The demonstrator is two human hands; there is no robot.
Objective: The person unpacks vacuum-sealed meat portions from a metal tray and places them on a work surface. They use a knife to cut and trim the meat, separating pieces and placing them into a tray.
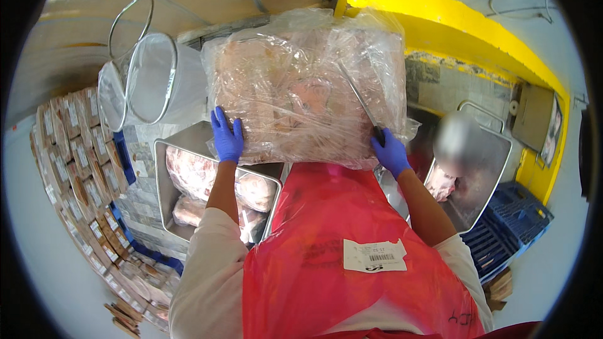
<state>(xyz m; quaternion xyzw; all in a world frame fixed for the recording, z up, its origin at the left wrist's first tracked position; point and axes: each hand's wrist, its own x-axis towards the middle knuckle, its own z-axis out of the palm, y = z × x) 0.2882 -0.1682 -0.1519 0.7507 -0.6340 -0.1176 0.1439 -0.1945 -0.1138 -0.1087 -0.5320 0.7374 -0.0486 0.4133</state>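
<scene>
A large carton [257,88] lined and covered with loose clear plastic is right in front of me. Through the plastic film shows something pinkish, likely meat, near its middle. My left hand [227,137], in a blue glove, rests on the carton's near left side with fingers spread. At the near right corner my right hand [392,152], also gloved in blue, closes round the black handle of a knife [358,94]. Its long blade lies across the plastic, pointing away and to the left.
A metal tub with large meat pieces [191,172] stands at left, another metal tub [480,176] at right. Farther left are hoop-held clear bags [151,78] and stacked boxes [78,144]. Blue plastic pallets [512,226] lie at right, below a yellow frame [452,25].
</scene>
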